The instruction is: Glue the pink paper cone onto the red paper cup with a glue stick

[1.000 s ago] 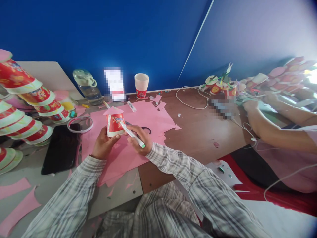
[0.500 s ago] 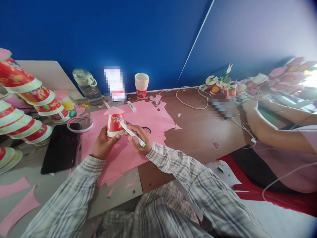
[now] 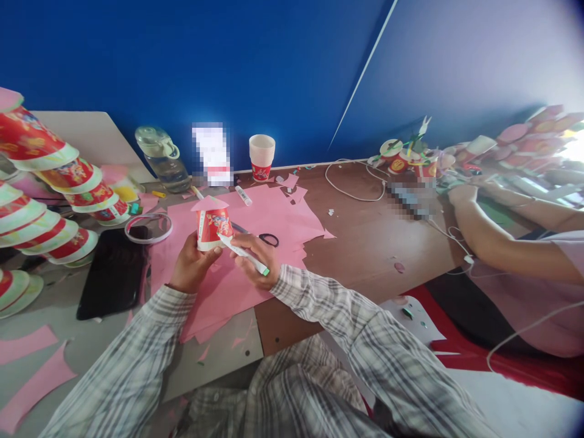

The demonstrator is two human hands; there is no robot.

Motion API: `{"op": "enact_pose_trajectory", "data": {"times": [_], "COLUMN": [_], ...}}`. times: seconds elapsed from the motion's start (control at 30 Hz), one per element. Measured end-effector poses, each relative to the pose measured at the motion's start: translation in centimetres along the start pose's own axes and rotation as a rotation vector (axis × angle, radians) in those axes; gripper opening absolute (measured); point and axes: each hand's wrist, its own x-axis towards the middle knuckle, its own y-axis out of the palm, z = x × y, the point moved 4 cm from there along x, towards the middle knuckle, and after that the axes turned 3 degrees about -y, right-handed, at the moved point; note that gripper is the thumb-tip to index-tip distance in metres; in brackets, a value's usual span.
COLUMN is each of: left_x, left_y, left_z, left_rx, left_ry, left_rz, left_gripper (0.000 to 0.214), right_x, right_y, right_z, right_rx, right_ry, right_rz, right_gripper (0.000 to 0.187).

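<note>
My left hand (image 3: pixel 191 267) is wrapped round a red and white paper cup (image 3: pixel 210 228), held upside down with a pink paper cone (image 3: pixel 210 204) on top. In my right hand (image 3: pixel 258 255) is a white marker (image 3: pixel 244 254) with a green end, its tip at the lower right side of the cup. Under both hands lie sheets of pink paper (image 3: pixel 283 213). Scissors (image 3: pixel 268 239) rest on the paper just beyond my right hand, partly hidden by it. A small white tube (image 3: pixel 243 195) lies farther back on the pink sheet.
Stacked red cups (image 3: pixel 86 182) lean at the left beside a black phone (image 3: pixel 112 274) and a tape roll (image 3: pixel 148 228). A water bottle (image 3: pixel 162 158), a lit, blurred-out screen (image 3: pixel 212 152) and a white cup (image 3: pixel 261 157) stand along the wall. A co-worker's arms (image 3: pixel 483 231) reach in from the right.
My right hand and the marker have shifted slightly down along the cup, and more of the scissors shows. My left hand keeps the cup in nearly the same place.
</note>
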Motion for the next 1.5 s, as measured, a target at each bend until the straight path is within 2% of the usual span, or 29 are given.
{"op": "enact_pose_trajectory", "data": {"times": [0.27,0.57,0.8,1.0,1.3,1.5], "left_x": [0.1,-0.1,-0.1,0.0,0.0,0.0], "left_y": [0.1,0.2,0.1,0.3,0.2,0.2], "left_z": [0.3,0.3,0.7,1.3,1.8,1.5], "left_rx": [-0.018,-0.013,0.020,-0.038,-0.090,-0.059], "left_ry": [0.023,0.017,0.024,0.012,-0.002,0.004], "left_rz": [0.006,0.020,0.004,0.015,0.014,0.020], "left_gripper": [0.056,0.063,0.063,0.068,0.063,0.060], "right_x": [-0.2,-0.1,0.2,0.3,0.3,0.2], "right_y": [-0.1,0.0,0.0,0.1,-0.1,0.1], "right_z": [-0.5,-0.7,-0.5,-0.2,0.0,-0.1], "right_rx": [0.047,0.028,-0.011,-0.060,-0.027,-0.033], "right_ry": [0.107,0.121,0.083,-0.032,0.032,-0.033], "right_rz": [-0.024,-0.025,-0.021,0.008,0.004,0.008], "right_gripper": [0.031,0.031,0.031,0.030,0.030,0.029]}}
